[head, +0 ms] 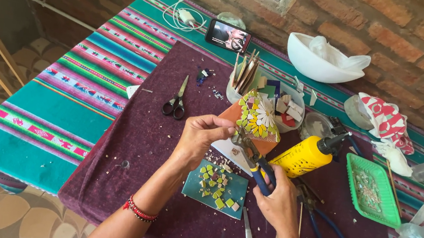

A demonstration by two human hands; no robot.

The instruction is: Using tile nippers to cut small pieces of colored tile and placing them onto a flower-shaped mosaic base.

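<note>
Table: a striped woven cloth (67, 98) in teal, pink and green is covering it, running up to a brick wall.
Work mat: a dark purple cloth (127, 178) is lying over the striped one, and crumbs of broken tile are sprinkled across it.
White bowl: a large white bowl (312, 61) holding a crumpled plastic bag is sitting near the wall.
Mosaic piece: a terracotta piece (257, 119) faced with a white daisy, yellow and green tile bits is standing tilted just behind the hands.
Glue bottle: a yellow bottle (305, 156) with a black nozzle is lying on its side, just right of the nippers.
Green tray: a small green plastic tray (372, 191) of pale chips is resting to the right.
Teal tile: a flat teal tile (215, 190) is carrying loose green and pink fragments, directly under the hands.
Phone: a phone (228, 35) is lying face up near the wall, its screen lit.
Scissors: black-handled scissors (176, 102) are lying closed on the purple cloth, well left of the hands.
Left hand: the left hand (199, 138) is pinching a small tile fragment at the nippers' jaws, fingertips drawn together.
Right hand: the right hand (279, 199) is wrapping round the blue handles of the tile nippers (252, 157), squeezing them.
</note>
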